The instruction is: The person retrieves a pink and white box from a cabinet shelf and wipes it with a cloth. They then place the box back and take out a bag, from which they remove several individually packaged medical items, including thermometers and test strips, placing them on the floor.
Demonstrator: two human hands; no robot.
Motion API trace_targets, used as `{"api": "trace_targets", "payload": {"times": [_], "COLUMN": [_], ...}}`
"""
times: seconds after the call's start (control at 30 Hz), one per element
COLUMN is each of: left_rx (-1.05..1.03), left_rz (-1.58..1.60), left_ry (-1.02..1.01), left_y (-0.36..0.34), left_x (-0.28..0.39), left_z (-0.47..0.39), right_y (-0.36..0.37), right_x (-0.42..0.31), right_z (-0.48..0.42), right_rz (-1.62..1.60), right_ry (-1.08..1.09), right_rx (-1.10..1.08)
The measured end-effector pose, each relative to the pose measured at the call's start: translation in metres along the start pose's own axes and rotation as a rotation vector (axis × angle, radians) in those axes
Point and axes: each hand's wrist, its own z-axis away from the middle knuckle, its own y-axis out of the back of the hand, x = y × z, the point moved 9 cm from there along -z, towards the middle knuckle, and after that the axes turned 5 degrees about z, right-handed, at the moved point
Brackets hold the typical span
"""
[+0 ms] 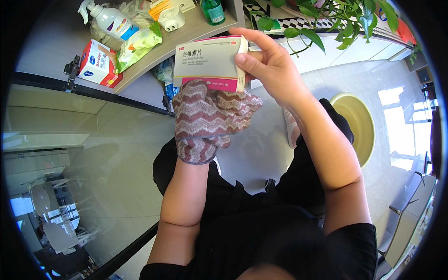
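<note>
My right hand (266,66) grips the right end of a flat white-and-pink cardboard medicine box (210,63), thumb on the front and fingers behind. The box bears printed writing and is held up in front of an open cabinet. A brown-and-white zigzag-patterned cloth (213,122) covers my left hand (196,101) down to the wrist. Through the cloth, that hand meets the box's lower left edge. My left fingers are hidden under the fabric, which bunches below the box.
On the cabinet shelf (140,70) stand a white spray bottle (113,22), a green wipes pack (138,47), a red-and-white carton (98,63), a white plug adapter (170,18) and a green bottle (212,12). Leafy plants (311,35) overhang the right. A yellow basin (360,129) sits on the floor.
</note>
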Motion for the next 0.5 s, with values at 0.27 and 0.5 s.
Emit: {"api": "trace_targets", "payload": {"times": [0.27,0.5], "left_rx": [-0.114,-0.134], "left_rz": [0.380,-1.025], "left_ry": [0.204,-0.043], "left_y": [-0.012,-0.002], "left_x": [-0.010,-0.006], "left_z": [0.002,-0.003], "right_y": [0.004,-0.010], "right_x": [0.001,-0.013], "right_z": [0.000,0.009], "right_rz": [0.203,0.688], "right_ry": [0.083,0.328], "right_rx": [0.036,0.092]}}
